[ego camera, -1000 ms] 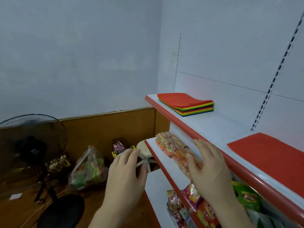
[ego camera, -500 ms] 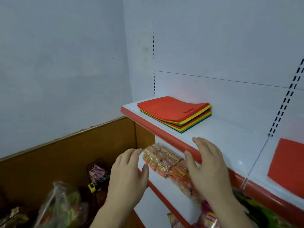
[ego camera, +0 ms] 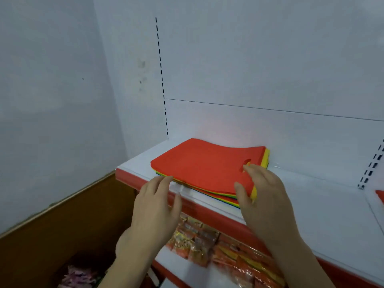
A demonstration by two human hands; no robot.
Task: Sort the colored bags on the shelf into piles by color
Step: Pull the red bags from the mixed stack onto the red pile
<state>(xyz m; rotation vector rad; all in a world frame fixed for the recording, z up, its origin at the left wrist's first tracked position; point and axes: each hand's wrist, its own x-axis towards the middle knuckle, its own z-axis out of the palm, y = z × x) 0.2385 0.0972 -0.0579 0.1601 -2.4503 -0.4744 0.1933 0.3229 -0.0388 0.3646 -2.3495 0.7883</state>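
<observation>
A flat stack of colored bags [ego camera: 203,169] lies at the left end of the white upper shelf [ego camera: 315,206]; a red bag is on top, with yellow, green and blue edges showing below it. My left hand [ego camera: 158,206] is at the shelf's red front lip, its fingertips touching the stack's front left edge. My right hand [ego camera: 264,196] lies over the stack's front right corner, thumb on the red top bag and fingertips by its handle cut-out. A separate red bag [ego camera: 380,197] peeks in at the far right of the shelf.
Orange snack packets [ego camera: 197,242] fill the lower shelf under my hands. The shelf's white back panel has slotted uprights [ego camera: 372,169]. A wooden wall panel [ego camera: 62,229] stands to the left, with a pink item [ego camera: 79,275] low on the floor side.
The view swung up and toward the stack. Both hands rose from beside the lower shelf to the upper shelf and now touch the stack of bags.
</observation>
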